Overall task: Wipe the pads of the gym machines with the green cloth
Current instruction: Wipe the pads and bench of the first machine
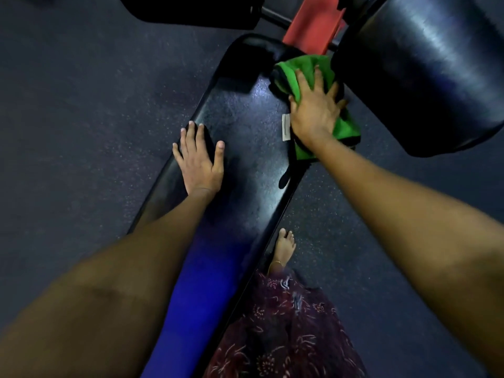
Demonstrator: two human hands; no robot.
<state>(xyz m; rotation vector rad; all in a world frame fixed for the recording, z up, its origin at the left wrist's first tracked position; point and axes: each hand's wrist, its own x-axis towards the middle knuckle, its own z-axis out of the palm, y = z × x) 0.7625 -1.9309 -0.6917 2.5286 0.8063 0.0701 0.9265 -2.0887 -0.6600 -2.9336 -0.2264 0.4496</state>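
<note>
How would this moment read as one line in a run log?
stage: wiping | right hand: presses green cloth on bench pad, far end | left hand: flat on pad's left edge | roller pad: right of the cloth

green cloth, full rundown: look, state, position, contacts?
The green cloth is bright green, soft-looking fabric with dark edging and a white tag on its left side. It lies bunched and folded, not spread flat, on the far right part of the long black bench pad, hanging slightly over the pad's right edge. Its far end sits up against the large round black pad. The right hand presses on it with fingers spread.
</note>
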